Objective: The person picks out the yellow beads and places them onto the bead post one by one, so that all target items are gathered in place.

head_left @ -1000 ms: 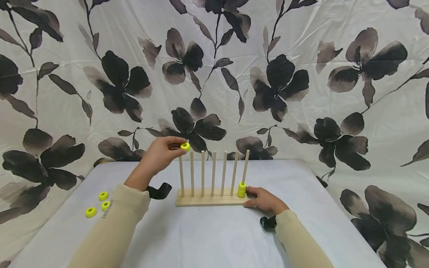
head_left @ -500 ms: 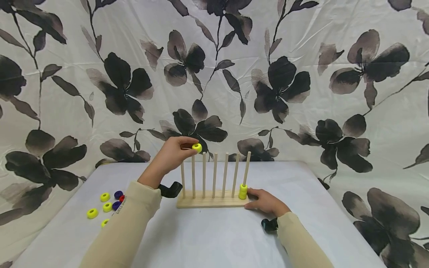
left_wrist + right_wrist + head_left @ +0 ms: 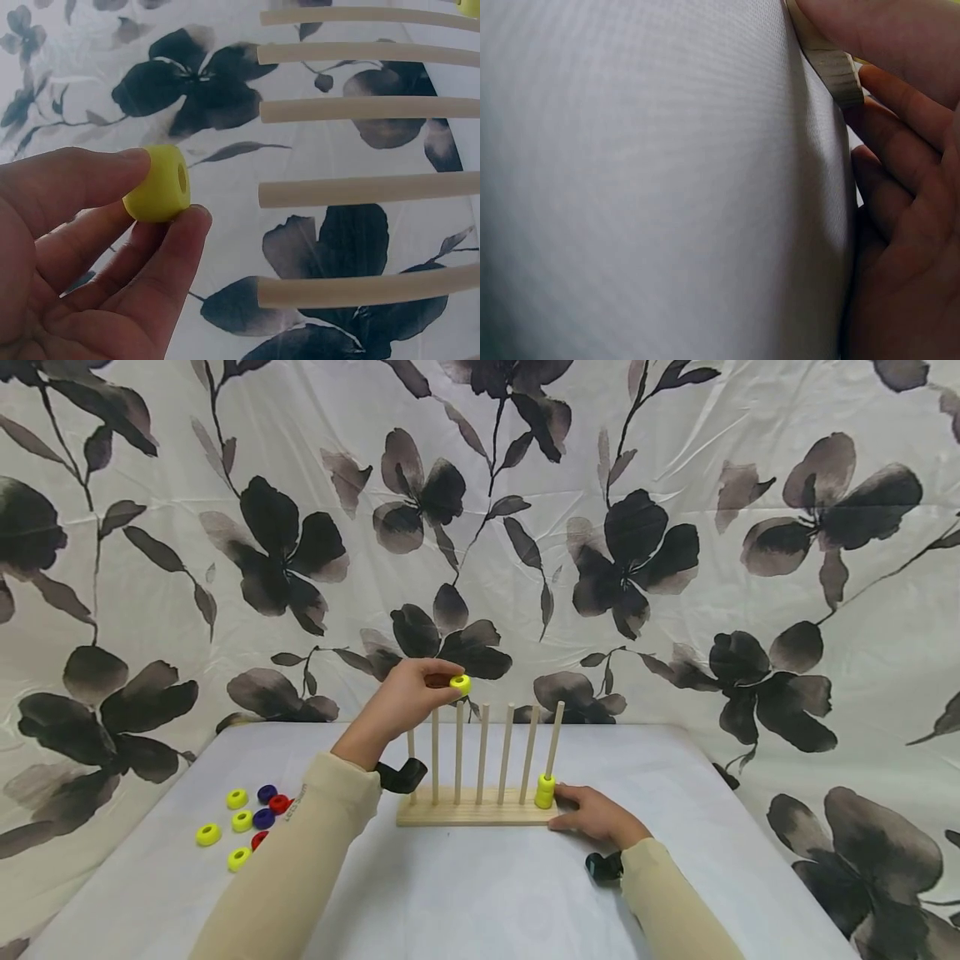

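Note:
My left hand [image 3: 405, 693] pinches a yellow bead [image 3: 461, 685] between thumb and fingertips, raised above the peg tops at the left half of the wooden peg rack [image 3: 472, 814]. In the left wrist view the hole of the bead [image 3: 159, 184] faces the row of pegs, with a gap between. Two stacked yellow beads [image 3: 545, 791] sit low on the rightmost peg. At that end, my right hand [image 3: 600, 816] grips the base; the right wrist view shows thumb and fingers about the base's corner [image 3: 836, 71].
Loose beads lie on the white table at left: several yellow ones [image 3: 208, 834], dark blue ones [image 3: 264, 818] and red ones [image 3: 279, 804], some close beside the left sleeve [image 3: 300, 843]. A floral cloth [image 3: 480, 527] hangs behind the table.
My left hand has moved to the right along the peg tops with the yellow bead. More loose beads show from behind the left sleeve. The right hand stays at the rack's end.

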{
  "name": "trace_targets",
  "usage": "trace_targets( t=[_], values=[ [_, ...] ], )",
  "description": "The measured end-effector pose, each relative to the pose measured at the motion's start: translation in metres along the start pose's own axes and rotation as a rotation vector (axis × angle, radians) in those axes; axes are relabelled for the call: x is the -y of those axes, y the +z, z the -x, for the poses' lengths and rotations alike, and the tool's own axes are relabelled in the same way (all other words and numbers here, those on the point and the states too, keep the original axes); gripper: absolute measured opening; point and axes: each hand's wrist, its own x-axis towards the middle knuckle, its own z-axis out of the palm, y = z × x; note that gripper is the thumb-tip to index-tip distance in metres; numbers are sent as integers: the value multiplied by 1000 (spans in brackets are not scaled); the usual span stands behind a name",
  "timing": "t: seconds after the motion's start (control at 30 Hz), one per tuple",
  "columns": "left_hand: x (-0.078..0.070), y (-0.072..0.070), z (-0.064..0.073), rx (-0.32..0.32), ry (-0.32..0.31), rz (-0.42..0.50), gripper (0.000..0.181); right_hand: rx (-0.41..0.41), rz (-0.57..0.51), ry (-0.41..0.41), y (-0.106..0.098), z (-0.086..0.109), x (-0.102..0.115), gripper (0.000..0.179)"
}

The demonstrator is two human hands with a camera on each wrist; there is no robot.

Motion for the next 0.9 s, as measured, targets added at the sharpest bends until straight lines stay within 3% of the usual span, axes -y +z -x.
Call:
trace_targets(
  t=[0.37, 0.9],
  values=[
    [-11, 13, -14, 15, -13, -16, 40, -5, -1, -16, 0, 0, -1, 79],
    [-23, 31, -28, 59, 39, -21, 38, 1, 0, 1, 0, 0, 0, 80]
  ],
)
